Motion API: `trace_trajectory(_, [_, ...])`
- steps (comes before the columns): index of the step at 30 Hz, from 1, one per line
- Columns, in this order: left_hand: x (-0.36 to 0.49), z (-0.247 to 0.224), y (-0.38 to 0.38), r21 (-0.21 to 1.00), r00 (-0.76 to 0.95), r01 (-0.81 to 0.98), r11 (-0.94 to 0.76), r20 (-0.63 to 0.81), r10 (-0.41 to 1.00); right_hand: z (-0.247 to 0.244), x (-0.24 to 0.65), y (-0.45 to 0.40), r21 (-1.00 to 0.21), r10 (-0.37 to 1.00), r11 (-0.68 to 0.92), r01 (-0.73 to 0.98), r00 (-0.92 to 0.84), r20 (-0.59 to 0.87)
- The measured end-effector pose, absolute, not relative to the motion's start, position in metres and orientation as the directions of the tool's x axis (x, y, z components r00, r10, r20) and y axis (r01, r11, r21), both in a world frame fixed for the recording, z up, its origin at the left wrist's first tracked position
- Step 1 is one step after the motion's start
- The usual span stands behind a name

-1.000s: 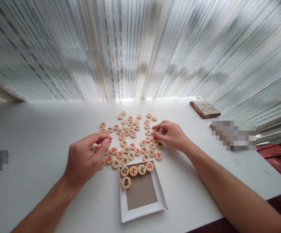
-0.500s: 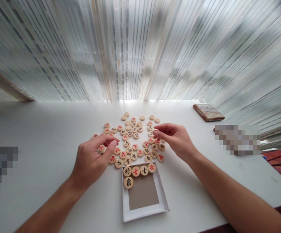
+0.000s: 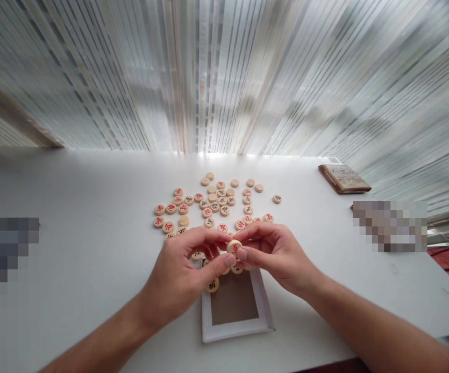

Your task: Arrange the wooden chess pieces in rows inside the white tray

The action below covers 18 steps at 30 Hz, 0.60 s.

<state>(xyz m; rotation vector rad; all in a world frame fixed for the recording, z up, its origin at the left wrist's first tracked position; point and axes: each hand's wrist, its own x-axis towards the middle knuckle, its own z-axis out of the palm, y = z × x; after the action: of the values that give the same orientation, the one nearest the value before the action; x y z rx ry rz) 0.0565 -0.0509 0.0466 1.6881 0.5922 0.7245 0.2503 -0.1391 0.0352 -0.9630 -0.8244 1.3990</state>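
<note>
- The tray (image 3: 237,331) is a shallow, square-cornered box with smooth white walls and a flat grey-brown floor, standing on the counter (image 3: 72,207).
- The held disc (image 3: 233,246), round and thick-edged, in pale wood with a red character on its face, is above the far end of the tray, tilted so that its face and rim both show.
- The right hand (image 3: 274,254) reaches in from the tray's right; its thumb presses the edge of the held disc and its index finger meets the top, so these fingers are pinched narrow around it.
- The left hand (image 3: 181,274) comes in from the tray's left, its thumb at the lower edge of the held disc and its index finger at the upper edge, the gap only as wide as the disc.
- At the tray's far left corner, a black-marked disc (image 3: 213,285) lies face up, partly hidden by the left thumb; more discs beside it are largely covered by the hands.
- Beyond the tray, loose discs (image 3: 214,206) spread in an uneven cluster, some with red or black characters, some plain-faced; 1 outlying disc (image 3: 276,198) sits to the tray's far right.
- Farther right of the tray lies a flat brown box (image 3: 344,178) with a pale, printed top.
- Behind everything, beyond the tray, hangs a thin, striped, translucent curtain (image 3: 224,77).
</note>
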Motion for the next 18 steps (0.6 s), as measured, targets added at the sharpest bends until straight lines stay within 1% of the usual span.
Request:
trace_trajectory(4, [0.0577,0.0438,-0.0523,0.984,0.666,0.016,-0.179,0.123,0.736,0.0362,0.2481,-0.1383,-0.923,0.997,-0.02,-0.385,0.057,-0.045])
trace_trajectory(8, [0.0577,0.0422,-0.0543,0.988,0.653,-0.017,-0.152,0.126,0.747,0.0357,0.2479,-0.1388,-0.933,0.995,-0.027,-0.36,0.081,-0.06])
trace_trajectory(12, [0.0594,0.0426,-0.0558,0.997,0.683,-0.08,0.004,0.052,0.729,0.035,0.2502,-0.1393,-0.919,0.995,-0.066,-0.39,0.043,-0.089])
trace_trajectory(15, [0.0614,0.0427,-0.0566,0.984,0.72,-0.138,0.11,0.023,0.694,0.0354,0.2513,-0.1393,-0.908,0.993,-0.093,-0.408,0.026,-0.113])
trace_trajectory(18, [0.062,0.0412,-0.0576,0.98,0.722,-0.155,0.126,0.026,0.691,0.0357,0.2515,-0.1391,-0.901,0.991,-0.113,-0.418,0.023,-0.135])
